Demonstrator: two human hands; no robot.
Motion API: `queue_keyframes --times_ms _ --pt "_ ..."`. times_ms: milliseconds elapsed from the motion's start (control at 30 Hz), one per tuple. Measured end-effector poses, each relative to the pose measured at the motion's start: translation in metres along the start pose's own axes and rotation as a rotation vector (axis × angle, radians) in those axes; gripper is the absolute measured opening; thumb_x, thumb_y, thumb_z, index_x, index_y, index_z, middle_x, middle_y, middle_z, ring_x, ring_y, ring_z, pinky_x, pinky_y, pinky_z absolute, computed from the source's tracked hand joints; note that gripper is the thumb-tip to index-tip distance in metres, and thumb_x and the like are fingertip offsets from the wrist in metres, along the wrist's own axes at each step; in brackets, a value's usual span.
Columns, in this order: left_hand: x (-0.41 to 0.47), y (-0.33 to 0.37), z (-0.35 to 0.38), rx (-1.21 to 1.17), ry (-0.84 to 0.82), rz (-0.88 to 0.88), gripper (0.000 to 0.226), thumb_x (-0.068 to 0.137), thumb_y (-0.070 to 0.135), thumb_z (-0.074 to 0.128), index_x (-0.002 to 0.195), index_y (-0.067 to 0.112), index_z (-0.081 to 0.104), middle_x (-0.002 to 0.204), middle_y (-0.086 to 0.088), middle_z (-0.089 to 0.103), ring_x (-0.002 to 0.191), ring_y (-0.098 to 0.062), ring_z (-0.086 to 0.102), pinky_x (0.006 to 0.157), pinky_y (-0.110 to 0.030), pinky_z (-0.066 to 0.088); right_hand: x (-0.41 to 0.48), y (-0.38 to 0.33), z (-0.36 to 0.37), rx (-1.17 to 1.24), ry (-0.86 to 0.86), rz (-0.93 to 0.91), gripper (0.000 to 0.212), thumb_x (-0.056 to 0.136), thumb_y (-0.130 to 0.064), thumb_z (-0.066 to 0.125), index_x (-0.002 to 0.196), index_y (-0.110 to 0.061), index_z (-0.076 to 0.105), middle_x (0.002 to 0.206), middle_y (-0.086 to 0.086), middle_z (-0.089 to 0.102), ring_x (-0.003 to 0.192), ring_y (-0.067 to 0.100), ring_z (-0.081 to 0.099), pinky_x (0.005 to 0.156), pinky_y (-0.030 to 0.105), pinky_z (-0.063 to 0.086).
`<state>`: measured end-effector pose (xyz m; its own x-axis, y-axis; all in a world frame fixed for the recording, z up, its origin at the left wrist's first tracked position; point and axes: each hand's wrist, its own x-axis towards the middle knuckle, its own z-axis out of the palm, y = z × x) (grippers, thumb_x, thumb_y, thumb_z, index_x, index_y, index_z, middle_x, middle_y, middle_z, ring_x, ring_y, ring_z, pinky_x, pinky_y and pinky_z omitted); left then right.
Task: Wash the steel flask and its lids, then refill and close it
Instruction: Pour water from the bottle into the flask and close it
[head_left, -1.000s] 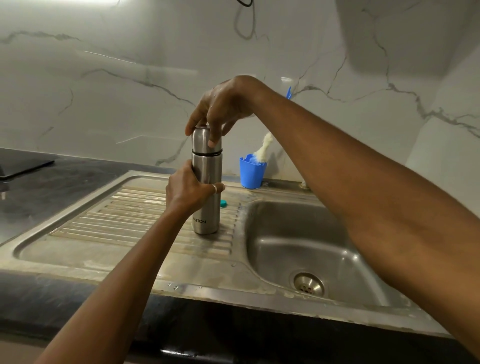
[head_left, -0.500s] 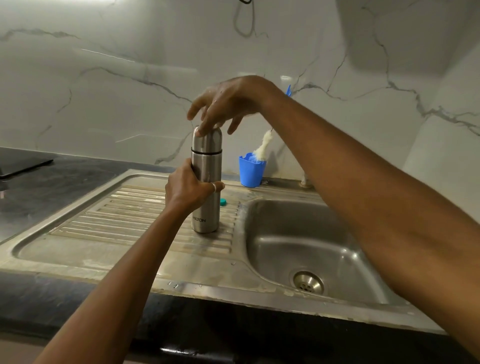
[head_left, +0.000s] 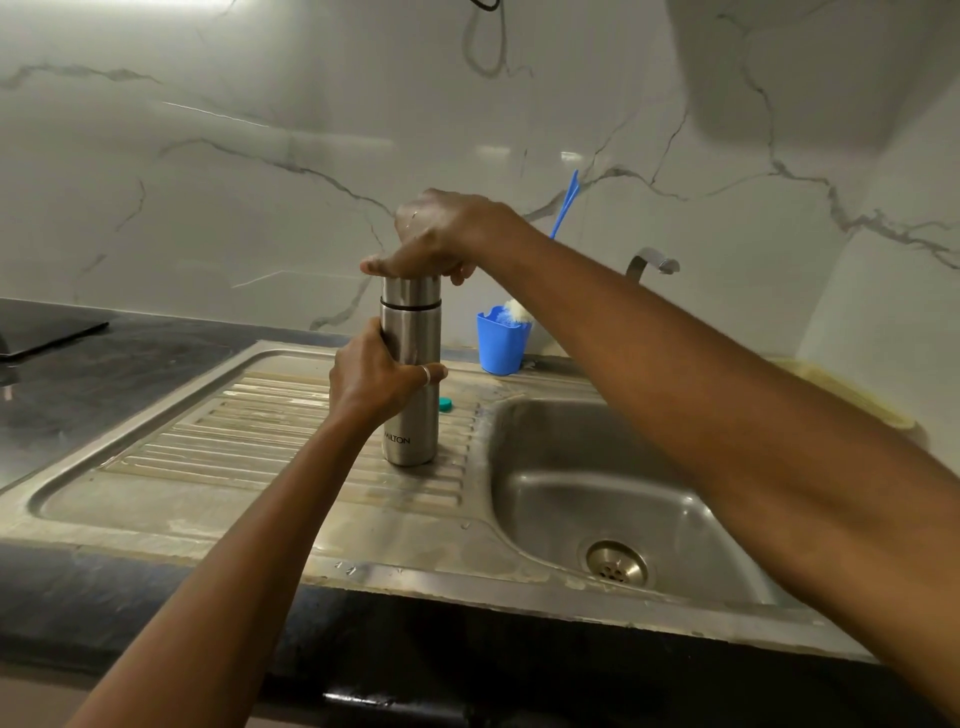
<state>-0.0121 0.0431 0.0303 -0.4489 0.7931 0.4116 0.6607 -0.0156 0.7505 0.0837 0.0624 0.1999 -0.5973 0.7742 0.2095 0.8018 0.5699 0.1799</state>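
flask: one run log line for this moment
steel flask upright on drainboard | outer lid on | left hand grips body | right hand covers lid top, grip unclear

The left grip (head_left: 382, 382) curls round the middle of the flask (head_left: 413, 332), thumb up along its side and a ring (head_left: 425, 375) on one finger. The left forearm (head_left: 249, 545) rises from below and left of that grip. The right grip (head_left: 441, 234) sits on the lid (head_left: 410, 288), directly above the left grip, with its fingers (head_left: 379, 266) laid across the top. The right forearm (head_left: 727, 405) reaches in from the right. Whether it pinches the lid, I can't tell.
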Motion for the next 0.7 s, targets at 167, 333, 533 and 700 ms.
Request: queue_keyframes --times_ms 167,333,533,700 --pt "-0.001 -0.001 -0.001 0.005 -0.008 0.007 0.070 0.065 0.048 0.091 0.116 0.018 0.053 0.098 0.000 0.060 0.089 -0.022 0.059 0.075 -0.037 0.050 0.001 0.019 -0.003 0.405 -0.239 -0.124 0.049 0.093 -0.038 0.069 0.138 -0.030 0.054 0.127 -0.004 0.051 0.112 0.018 0.060 0.087 0.036 0.061" --pt "-0.002 0.001 -0.001 0.009 -0.011 0.001 0.070 0.067 0.048 0.090 0.118 0.017 0.053 0.098 -0.002 0.060 0.089 -0.022 0.059 0.072 -0.035 0.048 0.002 0.027 -0.004 0.486 -0.227 -0.175 0.045 0.093 -0.027 0.070 0.136 -0.027 0.060 0.118 -0.004 0.055 0.101 0.012 0.063 0.085 0.030 0.061" --pt "-0.003 0.004 -0.002 0.017 -0.013 -0.005 0.067 0.067 0.047 0.090 0.114 0.018 0.052 0.096 -0.001 0.058 0.087 -0.020 0.057 0.071 -0.034 0.046 0.006 0.011 0.005 0.146 -0.003 -0.103 0.051 0.086 -0.063 0.065 0.101 -0.015 0.069 0.091 0.000 0.061 0.071 0.018 0.073 0.072 0.033 0.063" --pt "-0.003 0.003 -0.003 0.031 -0.010 -0.008 0.064 0.065 0.048 0.091 0.105 0.019 0.052 0.087 0.002 0.057 0.083 -0.020 0.056 0.069 -0.035 0.045 0.006 0.006 0.024 -0.092 0.151 -0.137 0.060 0.095 -0.065 0.044 0.122 -0.013 0.059 0.109 0.008 0.062 0.086 0.021 0.056 0.075 0.038 0.048"
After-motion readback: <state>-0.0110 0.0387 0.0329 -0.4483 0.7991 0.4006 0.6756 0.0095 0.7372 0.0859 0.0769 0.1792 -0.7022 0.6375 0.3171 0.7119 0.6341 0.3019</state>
